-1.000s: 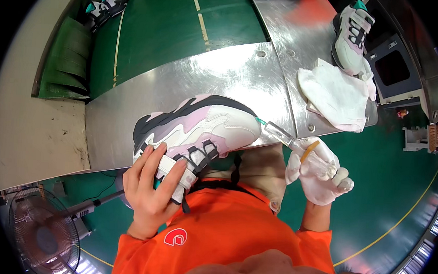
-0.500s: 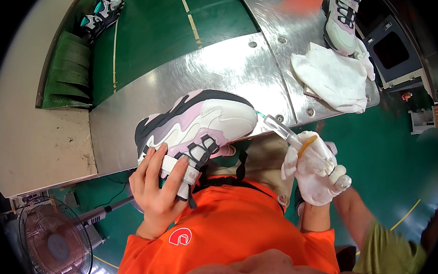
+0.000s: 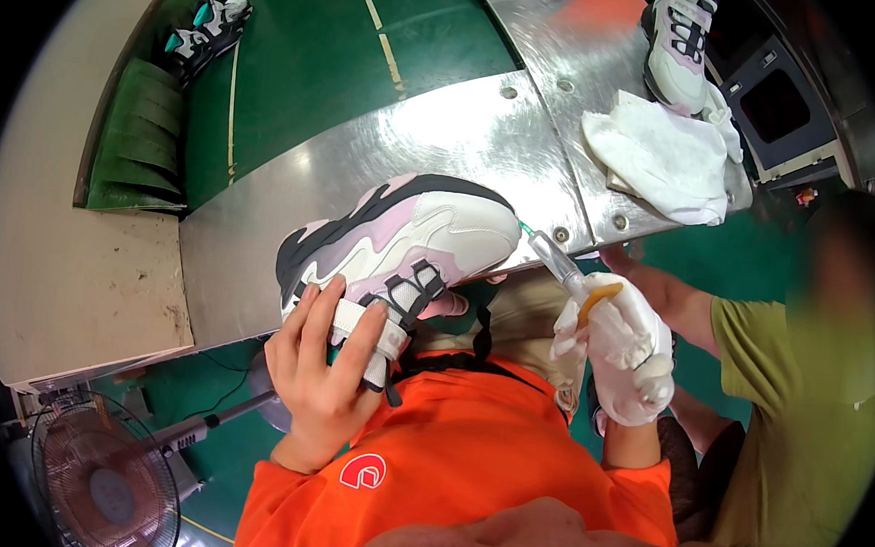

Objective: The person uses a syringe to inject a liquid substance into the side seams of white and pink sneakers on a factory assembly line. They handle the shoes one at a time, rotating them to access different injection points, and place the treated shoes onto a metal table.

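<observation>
A white, lilac and black sneaker (image 3: pixel 415 237) lies tipped on its side at the metal table's near edge, its toe to the right. My bare left hand (image 3: pixel 326 377) grips it by the strap and tongue; part of the heel is hidden behind the fingers. In a white glove, my right hand (image 3: pixel 621 350) is closed around a clear glue applicator bottle (image 3: pixel 558 264). The bottle's thin green tip points at the sole edge by the toe; whether it touches, I cannot tell. Something yellow-brown (image 3: pixel 598 300) wraps one gloved finger.
A green conveyor belt (image 3: pixel 310 65) runs beyond the metal table (image 3: pixel 447 124), with dark sneakers (image 3: pixel 210 34) at its far left. White cloths (image 3: pixel 660 157) and another sneaker (image 3: pixel 679 53) lie at the right. A co-worker's green shirt (image 3: pixel 801 396) is close on my right; a fan (image 3: pixel 109 484) stands lower left.
The sneaker and left hand have shifted slightly right. My gloved hand has turned a little, with the bottle tip still by the toe. The co-worker has moved in closer on the right.
</observation>
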Motion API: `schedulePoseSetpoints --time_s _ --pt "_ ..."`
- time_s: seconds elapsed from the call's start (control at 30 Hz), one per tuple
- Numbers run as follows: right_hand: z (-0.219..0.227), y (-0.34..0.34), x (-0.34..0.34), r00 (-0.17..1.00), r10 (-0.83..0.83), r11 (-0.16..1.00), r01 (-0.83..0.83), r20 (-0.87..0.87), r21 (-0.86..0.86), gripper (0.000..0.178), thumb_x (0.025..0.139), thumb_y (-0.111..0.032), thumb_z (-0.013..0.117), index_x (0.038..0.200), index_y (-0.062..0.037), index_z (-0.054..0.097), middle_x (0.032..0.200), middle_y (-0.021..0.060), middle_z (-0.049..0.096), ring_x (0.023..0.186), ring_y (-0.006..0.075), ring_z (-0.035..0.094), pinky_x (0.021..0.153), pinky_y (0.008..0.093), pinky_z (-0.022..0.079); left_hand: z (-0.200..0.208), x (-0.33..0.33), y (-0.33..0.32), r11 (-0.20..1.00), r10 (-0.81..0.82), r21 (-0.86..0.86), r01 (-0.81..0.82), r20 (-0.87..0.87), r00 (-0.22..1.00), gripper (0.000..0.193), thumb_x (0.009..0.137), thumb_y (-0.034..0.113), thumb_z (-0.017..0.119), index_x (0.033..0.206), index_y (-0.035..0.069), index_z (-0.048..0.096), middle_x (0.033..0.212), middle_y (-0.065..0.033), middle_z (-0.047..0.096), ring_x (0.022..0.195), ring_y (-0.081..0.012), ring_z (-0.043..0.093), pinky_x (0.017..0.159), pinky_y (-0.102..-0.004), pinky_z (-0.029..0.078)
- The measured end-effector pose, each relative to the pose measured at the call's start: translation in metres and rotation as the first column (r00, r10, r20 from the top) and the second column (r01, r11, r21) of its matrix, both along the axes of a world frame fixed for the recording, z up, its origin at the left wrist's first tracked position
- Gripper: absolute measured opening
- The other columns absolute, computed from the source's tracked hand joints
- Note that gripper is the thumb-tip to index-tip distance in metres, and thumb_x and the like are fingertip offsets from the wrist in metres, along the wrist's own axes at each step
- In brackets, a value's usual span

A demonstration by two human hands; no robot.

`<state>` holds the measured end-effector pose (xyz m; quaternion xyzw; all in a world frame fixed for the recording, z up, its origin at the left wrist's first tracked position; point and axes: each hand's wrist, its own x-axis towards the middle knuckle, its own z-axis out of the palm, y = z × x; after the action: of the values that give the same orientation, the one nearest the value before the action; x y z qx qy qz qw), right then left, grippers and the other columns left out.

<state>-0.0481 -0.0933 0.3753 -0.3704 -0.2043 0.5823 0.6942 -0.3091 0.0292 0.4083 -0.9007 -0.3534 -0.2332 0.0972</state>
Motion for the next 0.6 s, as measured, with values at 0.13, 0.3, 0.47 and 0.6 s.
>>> schedulePoseSetpoints --time_s 0.13,0.3,0.47,0.6 --pt "-0.001 0.003 -0.01 0.992 -0.018 1.0 0.019 0.121 -0.006 0.105 0.052 -0.043 0.086 0.13 0.0129 0.046 0.107 0.0205 0.06 0.095 0.0265 0.061 0.082 0.0364 0.052 0.015 0.001 0.01 0.997 -0.034 -0.071 0.03 -0.049 0.998 0.045 0.066 0.017 0.075 0.111 0.019 0.072 0.127 -0.0116 0.062 0.106 -0.033 0.061 0.085 -0.0374 0.043" --pt "-0.012 0.005 -0.012 0.982 0.033 0.998 -0.044 0.188 0.051 0.102 0.049 -0.027 0.089 0.133 0.0107 0.046 0.114 0.0167 0.062 0.101 0.0227 0.061 0.091 0.034 0.05 0.035 0.009 0.03 0.983 -0.066 -0.175 0.06 -0.028 0.997 0.05 0.063 0.02 0.083 0.11 0.015 0.069 0.122 -0.011 0.063 0.098 -0.0325 0.06 0.08 -0.0393 0.045" --pt "-0.023 0.01 -0.011 0.963 0.006 0.998 -0.021 0.271 0.053 0.101 0.045 -0.026 0.09 0.131 0.0087 0.049 0.109 0.0147 0.065 0.095 0.0206 0.063 0.09 0.0326 0.051 0.054 0.025 0.054 0.961 -0.092 -0.266 0.079 -0.036 0.995 0.052 0.059 0.02 0.086 0.106 0.009 0.068 0.116 -0.0123 0.067 0.091 -0.0328 0.059 0.08 -0.0395 0.046" --pt "-0.039 0.015 -0.011 0.96 0.064 0.99 -0.095 0.272 0.102 0.108 0.044 -0.025 0.094 0.135 0.0076 0.045 0.113 0.0142 0.064 0.098 0.0204 0.062 0.087 0.0318 0.051 0.061 0.026 0.075 0.927 -0.12 -0.361 0.103 -0.025 0.992 0.053 0.059 0.019 0.085 0.107 0.007 0.067 0.11 -0.0134 0.068 0.088 -0.0324 0.06 0.08 -0.0386 0.046"
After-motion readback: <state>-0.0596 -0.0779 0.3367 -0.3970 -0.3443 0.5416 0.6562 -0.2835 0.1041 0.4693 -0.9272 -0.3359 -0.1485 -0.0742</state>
